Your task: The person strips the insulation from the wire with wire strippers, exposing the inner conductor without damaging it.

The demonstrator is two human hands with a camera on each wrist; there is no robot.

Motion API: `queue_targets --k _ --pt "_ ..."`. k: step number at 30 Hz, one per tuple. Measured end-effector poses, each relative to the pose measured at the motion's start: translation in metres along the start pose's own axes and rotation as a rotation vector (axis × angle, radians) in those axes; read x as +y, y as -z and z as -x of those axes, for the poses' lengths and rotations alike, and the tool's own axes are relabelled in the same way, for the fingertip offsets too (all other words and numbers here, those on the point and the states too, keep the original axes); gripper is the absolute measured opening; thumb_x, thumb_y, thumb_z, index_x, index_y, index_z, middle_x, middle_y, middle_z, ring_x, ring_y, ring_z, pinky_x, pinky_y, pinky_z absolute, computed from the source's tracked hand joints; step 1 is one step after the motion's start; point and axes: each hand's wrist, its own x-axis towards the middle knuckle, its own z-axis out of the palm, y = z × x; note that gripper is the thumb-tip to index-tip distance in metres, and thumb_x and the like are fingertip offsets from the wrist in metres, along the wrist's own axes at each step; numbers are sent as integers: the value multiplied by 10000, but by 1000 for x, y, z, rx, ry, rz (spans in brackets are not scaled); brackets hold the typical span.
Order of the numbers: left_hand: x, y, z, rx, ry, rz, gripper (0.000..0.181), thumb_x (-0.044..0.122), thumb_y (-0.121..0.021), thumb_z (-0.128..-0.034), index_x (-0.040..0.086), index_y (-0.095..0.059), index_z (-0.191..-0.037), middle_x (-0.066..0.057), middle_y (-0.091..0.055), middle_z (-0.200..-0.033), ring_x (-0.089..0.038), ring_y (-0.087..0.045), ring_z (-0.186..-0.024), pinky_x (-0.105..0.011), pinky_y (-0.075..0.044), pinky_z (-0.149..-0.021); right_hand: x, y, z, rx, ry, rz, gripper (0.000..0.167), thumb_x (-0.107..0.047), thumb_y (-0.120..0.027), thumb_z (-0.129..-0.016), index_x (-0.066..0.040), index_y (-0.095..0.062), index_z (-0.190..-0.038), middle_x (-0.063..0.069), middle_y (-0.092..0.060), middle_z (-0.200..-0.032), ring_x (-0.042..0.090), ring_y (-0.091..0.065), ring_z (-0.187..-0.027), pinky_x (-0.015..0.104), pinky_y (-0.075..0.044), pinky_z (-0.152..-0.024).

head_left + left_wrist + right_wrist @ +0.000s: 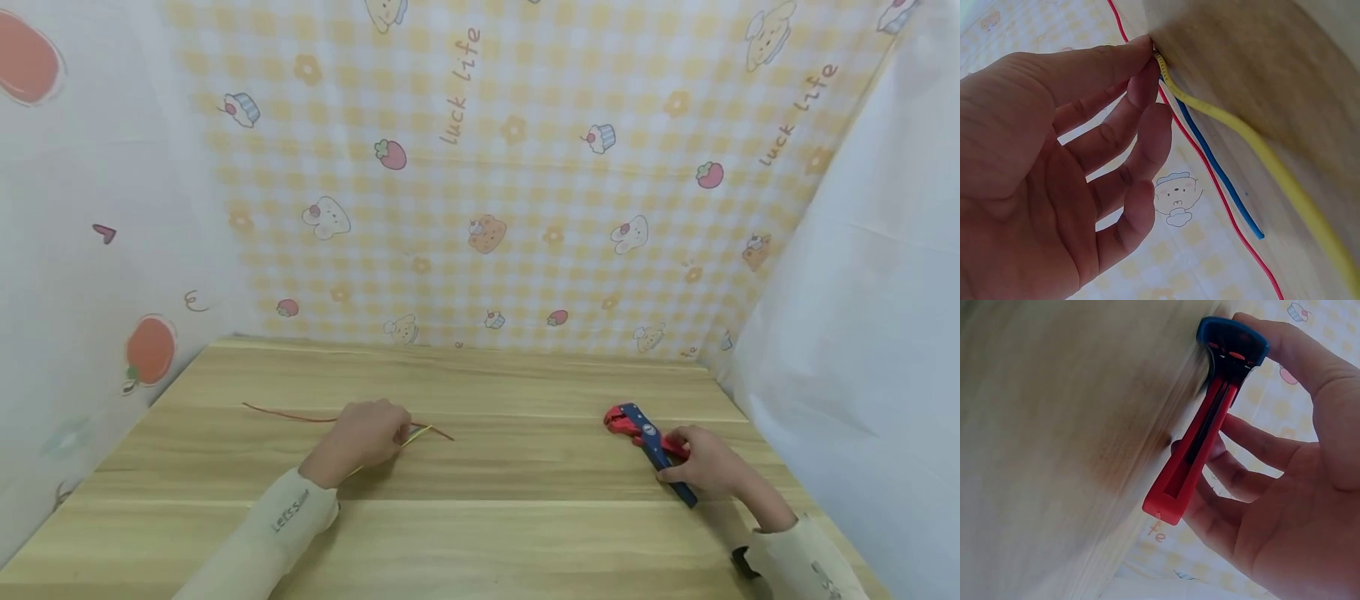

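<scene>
I have two hands over one wood-grained tabletop (487,550), and four loose things are near them: three wires and one tool. My left hand (367,433) pinches one thin, plastic-coated yellow wire (1285,175) between thumb and forefinger; the other three fingers are loosely bent, with gaps between them. The yellow wire shows on both sides of that hand in the head view. One thin red wire (288,415), the longest stretch in sight, crosses behind my fingers on the left part of the table, its two ends showing past either side of the hand. One short blue wire (1222,174) lies between the yellow and the red; I cannot tell whether my fingertips hold it too.

My right hand (705,462) grips one dark-blue and red two-handled hand tool (649,433) on the right part of the table, well apart from the wires. My thumb rests against the blue handle and my fingers sit about the red one. The tool's red head points away from me.

Two cream sleeves (258,533) cover my forearms. One yellow-and-white checked cloth (420,192) hangs behind the table.
</scene>
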Motion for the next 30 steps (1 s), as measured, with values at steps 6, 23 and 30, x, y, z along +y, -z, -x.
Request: queue_targets --k 6,23,30 --pt "2 0 -2 -13 -2 -6 98 93 -769 -823 170 -721 -784 48 -663 -776 -136 -575 -682 -391 -508 -634 -2 -1 2 7 -18 -4 650 -286 -880 -718 146 -610 -1121 173 -654 -1017 271 -611 -905 429 -532 -752" --pt "10 10 2 -74 -32 4 322 42 -630 -896 169 -578 -605 53 -468 -590 -135 -413 -545 -317 -334 -526 -16 -2 4 55 -35 -70 521 -259 -780 -752 84 -635 -1115 123 -651 -991 198 -575 -826 350 -502 -704" --pt "9 10 3 -40 -40 28 324 80 -644 -913 199 -543 -629 75 -467 -602 -110 -400 -546 -292 -305 -517 -25 -3 2 86 -26 -89 484 -222 -762 -754 79 -640 -1112 103 -652 -940 170 -542 -726 308 -473 -646"
